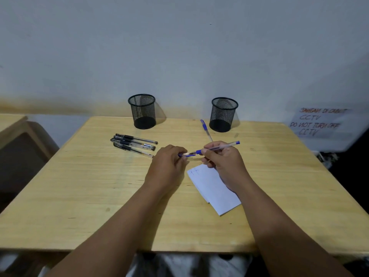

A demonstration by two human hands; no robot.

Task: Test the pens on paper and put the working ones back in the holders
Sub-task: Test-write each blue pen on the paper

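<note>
Here the right hand [221,156] grips a blue pen [217,147]; the left hand [169,158] pinches seemingly its cap [186,155].

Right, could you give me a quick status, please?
Right hand holds blue pen; left hand holds its cap. Both holders empty. Nothing obstructing.

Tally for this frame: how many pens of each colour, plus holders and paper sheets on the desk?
Black pens: 3, lying together
Blue pens: 2, one in the right hand with its cap in the left hand, one lying loose
Mesh holders: 2
Paper: 1
Total: 8
</note>
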